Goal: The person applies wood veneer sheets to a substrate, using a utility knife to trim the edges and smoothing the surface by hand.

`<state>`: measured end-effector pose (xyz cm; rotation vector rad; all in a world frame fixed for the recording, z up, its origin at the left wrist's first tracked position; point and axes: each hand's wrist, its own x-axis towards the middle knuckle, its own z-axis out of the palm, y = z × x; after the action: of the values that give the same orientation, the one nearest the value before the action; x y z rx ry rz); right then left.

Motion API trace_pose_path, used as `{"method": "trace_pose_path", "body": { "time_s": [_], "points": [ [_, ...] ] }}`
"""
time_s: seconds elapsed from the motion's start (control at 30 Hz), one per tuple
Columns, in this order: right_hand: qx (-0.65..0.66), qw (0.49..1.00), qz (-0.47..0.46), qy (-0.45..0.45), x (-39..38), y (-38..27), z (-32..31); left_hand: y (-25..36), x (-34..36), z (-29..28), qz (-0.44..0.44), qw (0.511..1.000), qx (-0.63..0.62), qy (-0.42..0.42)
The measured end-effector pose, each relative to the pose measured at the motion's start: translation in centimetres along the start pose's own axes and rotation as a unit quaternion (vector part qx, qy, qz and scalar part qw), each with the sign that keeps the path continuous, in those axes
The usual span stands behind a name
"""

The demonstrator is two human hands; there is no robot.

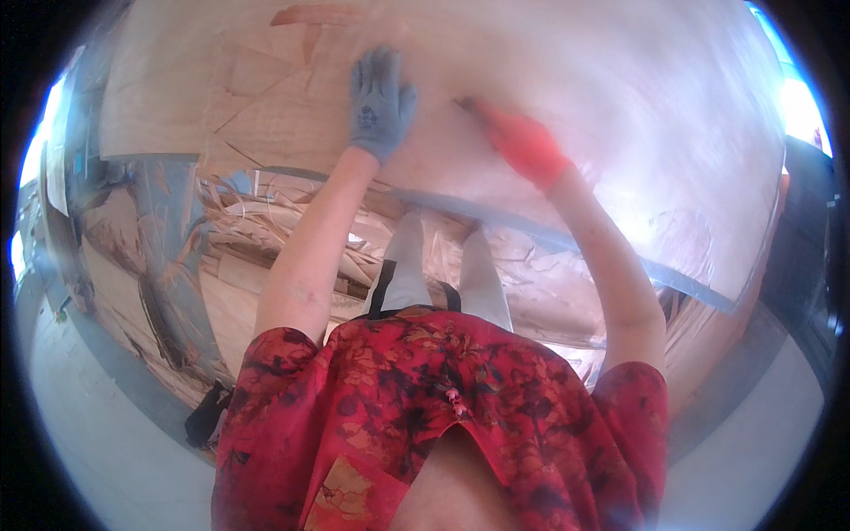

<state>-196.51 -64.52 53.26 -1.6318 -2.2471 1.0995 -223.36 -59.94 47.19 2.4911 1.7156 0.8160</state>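
A broad, pale wood sheet [274, 115], which looks like thin veneer, spreads in front of me. My left hand [379, 102], in a blue-grey work glove, lies flat on it with fingers stretched forward. To its right is my right hand [518, 142], in a red-orange glove, closed and low over the sheet. A small dark tip [462, 103] sticks out past its fingers toward the left hand; blur hides what kind of tool it is. On the far left part of the sheet is a reddish-brown patch [314, 15], with thin cracks or seams nearby.
Torn veneer scraps [257, 212] are heaped below the sheet's near edge, around my legs [403, 265]. More broken pieces [124, 257] lie at the left. A dark object [209, 412] sits on the pale floor [97, 398]. Dark equipment [801, 239] stands at the right.
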Motion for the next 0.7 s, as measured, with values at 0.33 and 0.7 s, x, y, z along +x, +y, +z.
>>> {"method": "trace_pose_path", "body": {
  "time_s": [0.33,0.7],
  "points": [
    [-0.095,0.995,-0.011,0.039,-3.0,2.1,1.4,-1.2,-0.4,0.6,0.013,1.0,-0.005,0.005],
    [-0.114,0.985,0.126,0.017,-15.0,6.5,3.1,-0.8,-0.2,0.9,0.034,0.999,0.002,0.007]
  ]
}}
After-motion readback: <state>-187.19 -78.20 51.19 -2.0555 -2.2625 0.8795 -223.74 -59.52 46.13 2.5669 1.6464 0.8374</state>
